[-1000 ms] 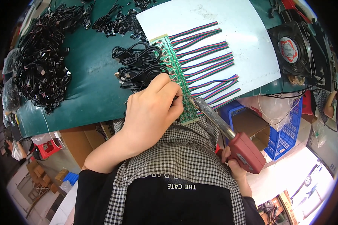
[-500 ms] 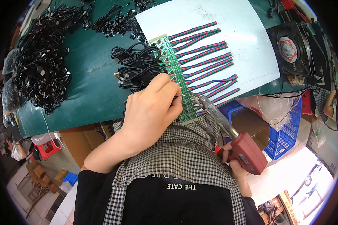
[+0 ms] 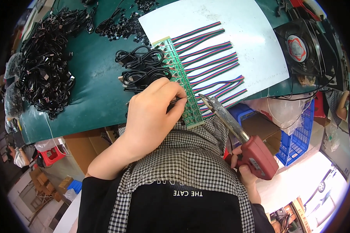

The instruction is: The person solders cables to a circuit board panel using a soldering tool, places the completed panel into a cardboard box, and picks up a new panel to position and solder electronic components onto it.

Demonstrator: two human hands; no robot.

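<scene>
A long green circuit board (image 3: 172, 58) lies at the edge of a white sheet. Flat multicoloured ribbon wires (image 3: 204, 49) run off its right side, and coiled black USB cables (image 3: 144, 75) lie along its left. My left hand (image 3: 153, 112) is closed in a pinch at the board's left edge, on a thin cable end mostly hidden by the fingers. My right hand (image 3: 245, 175) grips a dark red soldering gun (image 3: 259, 157) by its handle. The gun's metal tip points up and left, just right of the board over the ribbon wires.
A large heap of black cables (image 3: 42, 73) covers the green table's (image 3: 87, 81) left side. Small black parts (image 3: 124, 27) lie scattered at the back. A black fan (image 3: 305, 50) stands at the right, above a blue crate (image 3: 299, 143) and a plastic bag (image 3: 278, 112).
The soldering gun's tip has drawn slightly to the right, away from the board and my left fingers. My left hand stays pinched at the board, shifted a little left in the view.
</scene>
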